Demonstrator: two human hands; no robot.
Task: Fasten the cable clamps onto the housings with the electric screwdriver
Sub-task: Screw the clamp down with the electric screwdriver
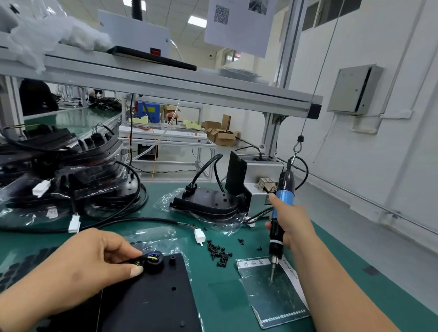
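Cable clamp [149, 260] on far corner of black housing [148, 307], housing flat at near edge of green surface [222, 315], left hand [90, 263] pinching clamp, right hand [294, 226] gripping upright electric screwdriver [285, 200], bit on plastic sheet [275, 299], loose screws [220, 252] between.

One camera worn on the head, looking forward and down, close over the green table [232, 327], left hand [85, 260] and right hand [294, 230] very near.
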